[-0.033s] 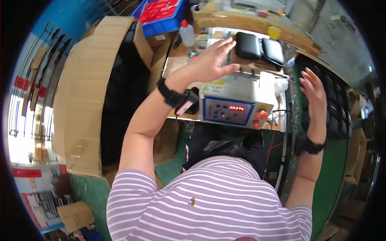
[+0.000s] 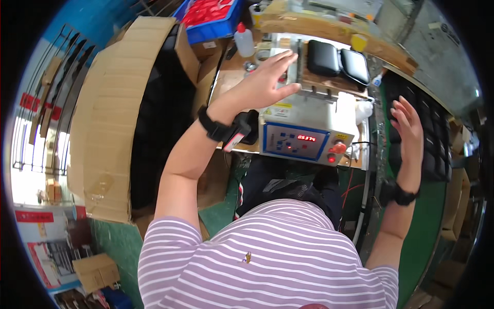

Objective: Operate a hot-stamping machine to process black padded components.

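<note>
An open black zip-up hard case (image 2: 324, 59) lies on the wooden plate on top of a bench machine (image 2: 309, 116), its two halves spread side by side. Just left of the case hovers my left hand (image 2: 270, 80), fingers stretched and thumb apart, holding nothing. To the machine's right my right hand (image 2: 410, 126) is raised, fingers loosely extended with nothing seen in them. It is over the side where rows of black cases (image 2: 432, 136) lie. On the machine's front, the control panel (image 2: 296, 141) shows lit red digits.
A large cardboard box (image 2: 105, 118) of black items stands at left. Behind it sits a blue bin (image 2: 213, 31) of red pieces, beside a red-capped bottle (image 2: 244, 41). A wooden beam (image 2: 329, 28) runs behind the machine. A red button (image 2: 337, 148) sticks out from its front.
My left hand has drawn slightly left, away from the black case. My right hand has dropped a little toward me. The view has shifted slightly.
</note>
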A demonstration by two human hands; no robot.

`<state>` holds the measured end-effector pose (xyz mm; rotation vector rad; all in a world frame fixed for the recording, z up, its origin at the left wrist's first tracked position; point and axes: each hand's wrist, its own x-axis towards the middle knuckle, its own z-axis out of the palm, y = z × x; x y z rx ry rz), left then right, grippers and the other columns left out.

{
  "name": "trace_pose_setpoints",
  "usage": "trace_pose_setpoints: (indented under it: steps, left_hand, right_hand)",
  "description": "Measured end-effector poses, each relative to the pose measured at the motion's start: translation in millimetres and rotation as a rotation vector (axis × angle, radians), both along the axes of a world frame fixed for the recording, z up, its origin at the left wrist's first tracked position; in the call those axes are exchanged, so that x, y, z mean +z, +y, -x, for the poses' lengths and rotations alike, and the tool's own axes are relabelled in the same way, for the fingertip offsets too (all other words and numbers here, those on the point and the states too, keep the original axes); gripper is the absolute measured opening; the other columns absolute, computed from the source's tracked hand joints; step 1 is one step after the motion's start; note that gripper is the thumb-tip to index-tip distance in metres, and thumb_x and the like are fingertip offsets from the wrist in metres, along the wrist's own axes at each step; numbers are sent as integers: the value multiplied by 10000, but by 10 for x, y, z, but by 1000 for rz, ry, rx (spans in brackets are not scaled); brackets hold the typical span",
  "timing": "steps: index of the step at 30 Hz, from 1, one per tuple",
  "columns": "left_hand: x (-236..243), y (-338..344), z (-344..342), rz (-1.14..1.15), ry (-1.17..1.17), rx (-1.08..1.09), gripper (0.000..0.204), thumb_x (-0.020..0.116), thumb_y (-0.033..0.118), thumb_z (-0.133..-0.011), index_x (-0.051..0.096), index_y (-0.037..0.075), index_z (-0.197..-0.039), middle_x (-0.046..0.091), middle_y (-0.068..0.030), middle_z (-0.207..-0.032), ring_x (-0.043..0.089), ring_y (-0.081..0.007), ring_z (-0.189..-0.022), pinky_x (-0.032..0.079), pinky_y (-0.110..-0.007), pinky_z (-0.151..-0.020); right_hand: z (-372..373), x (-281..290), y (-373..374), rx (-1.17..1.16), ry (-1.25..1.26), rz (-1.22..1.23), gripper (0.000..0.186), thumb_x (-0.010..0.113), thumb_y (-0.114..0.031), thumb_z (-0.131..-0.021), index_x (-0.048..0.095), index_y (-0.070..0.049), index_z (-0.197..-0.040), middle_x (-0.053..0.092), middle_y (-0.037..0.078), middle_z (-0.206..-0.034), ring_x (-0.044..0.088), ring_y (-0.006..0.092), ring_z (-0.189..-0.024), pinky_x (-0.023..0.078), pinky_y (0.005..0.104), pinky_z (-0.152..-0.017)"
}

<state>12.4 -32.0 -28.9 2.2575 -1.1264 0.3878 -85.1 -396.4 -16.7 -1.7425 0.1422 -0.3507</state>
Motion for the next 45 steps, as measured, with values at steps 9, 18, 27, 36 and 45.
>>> trace_pose_setpoints:
  steps: [9,18,27,36,45]
  left_hand:
    - [-1674,1129,577,119,601,550,645,693,312,-717,469,-52,-1201,523,-260,-1158,518,-347,-1078,424,-374,-896]
    - [-2129,1103,648,406,548,792,329,564,174,-730,609,12,-1013,608,-200,-975,575,-337,-939,457,-389,-822]
    - [-733,397,1326,463,-65,523,334,553,-54,-668,624,36,-982,578,-134,-911,575,-293,-814,485,-341,-707]
    - [-712,460,1421,485,-82,271,332,521,-115,-664,591,53,-941,568,-144,-1042,583,-245,-874,474,-283,-712]
    - [-726,356,1277,659,494,251,579,557,32,-775,347,49,-1315,310,-160,-1393,368,-266,-1236,307,-409,-1011]
  right_hand:
    - [525,-472,-539,-24,140,-138,328,533,-147,-902,510,-48,-1214,605,38,-1050,575,77,-893,469,206,-769]
    - [439,-426,-54,115,152,-127,297,534,-149,-902,530,-28,-1173,617,43,-988,581,72,-821,474,197,-738]
    - [259,-542,1232,811,639,-572,433,408,-358,-952,448,-49,-1253,579,100,-1085,586,176,-913,486,291,-779]
    - [114,-585,1424,604,511,-817,399,556,-160,-882,410,-41,-1233,562,83,-1099,590,181,-959,520,329,-770]
    - [140,-509,1310,674,442,-605,446,653,-98,-810,443,-21,-1196,576,32,-975,571,87,-819,483,219,-659]
